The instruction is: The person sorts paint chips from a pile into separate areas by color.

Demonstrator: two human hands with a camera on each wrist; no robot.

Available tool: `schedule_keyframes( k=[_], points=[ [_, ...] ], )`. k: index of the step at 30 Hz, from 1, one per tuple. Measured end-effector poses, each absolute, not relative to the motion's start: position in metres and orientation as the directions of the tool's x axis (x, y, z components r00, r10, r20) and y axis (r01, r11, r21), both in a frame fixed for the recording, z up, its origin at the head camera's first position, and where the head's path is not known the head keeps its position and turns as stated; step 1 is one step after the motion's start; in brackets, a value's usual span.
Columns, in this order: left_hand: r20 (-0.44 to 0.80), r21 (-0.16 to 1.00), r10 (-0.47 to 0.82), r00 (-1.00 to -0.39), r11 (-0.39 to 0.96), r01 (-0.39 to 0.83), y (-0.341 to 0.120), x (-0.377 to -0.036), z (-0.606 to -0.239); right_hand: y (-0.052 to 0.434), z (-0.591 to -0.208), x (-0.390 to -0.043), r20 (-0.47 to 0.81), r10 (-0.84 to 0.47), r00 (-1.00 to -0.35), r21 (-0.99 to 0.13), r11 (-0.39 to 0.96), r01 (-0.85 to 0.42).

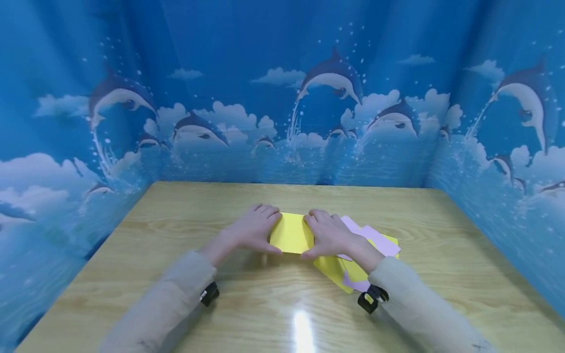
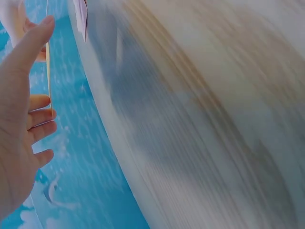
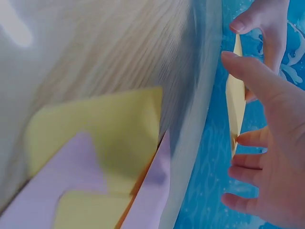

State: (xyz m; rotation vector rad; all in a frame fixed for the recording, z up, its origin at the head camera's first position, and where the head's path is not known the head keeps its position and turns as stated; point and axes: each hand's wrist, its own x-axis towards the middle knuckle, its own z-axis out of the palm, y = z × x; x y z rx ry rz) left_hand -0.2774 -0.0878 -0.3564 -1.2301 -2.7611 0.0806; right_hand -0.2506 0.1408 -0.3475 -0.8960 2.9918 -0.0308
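Both hands hold one yellow sheet of paper (image 1: pixel 291 233) just above the wooden table (image 1: pixel 265 314). My left hand (image 1: pixel 253 228) pinches its left edge, thumb underneath and fingers on top. My right hand (image 1: pixel 328 234) pinches the right edge the same way. In the left wrist view the sheet (image 2: pixel 49 81) shows edge-on between the thumb and fingers of the left hand (image 2: pixel 19 143). The right wrist view shows the sheet (image 3: pixel 235 100) edge-on in the right hand (image 3: pixel 271 157), with the left hand's fingers (image 3: pixel 264 24) beyond it.
A loose pile of yellow and lilac sheets (image 1: pixel 375 242) lies on the table under my right wrist, and shows close up in the right wrist view (image 3: pixel 95 138). A blue dolphin-print curtain (image 1: pixel 282 98) walls in the table on three sides.
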Motion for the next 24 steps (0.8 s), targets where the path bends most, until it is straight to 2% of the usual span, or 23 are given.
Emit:
schedule_keyframes(
  k=[3,8,14,24],
  points=[
    [0.071,-0.069,0.719,-0.691,0.695,0.716,-0.099,-0.278,-0.356,0.129,-0.35,-0.257,-0.032,-0.559,-0.828,-0.032,0.829,-0.558],
    [0.05,-0.087,0.69,-0.722,0.723,0.685,-0.116,-0.28,-0.359,0.11,-0.356,-0.269,-0.01,-0.583,-0.813,-0.027,0.813,-0.582],
    [0.031,-0.1,0.679,-0.733,0.732,0.674,-0.125,-0.287,-0.363,0.096,-0.364,-0.281,0.0,-0.569,-0.822,-0.023,0.822,-0.569],
    [-0.03,-0.051,0.662,-0.749,0.747,0.662,-0.132,-0.301,-0.378,0.085,-0.377,-0.294,-0.148,-0.553,-0.82,-0.027,0.831,-0.556]
  ],
)
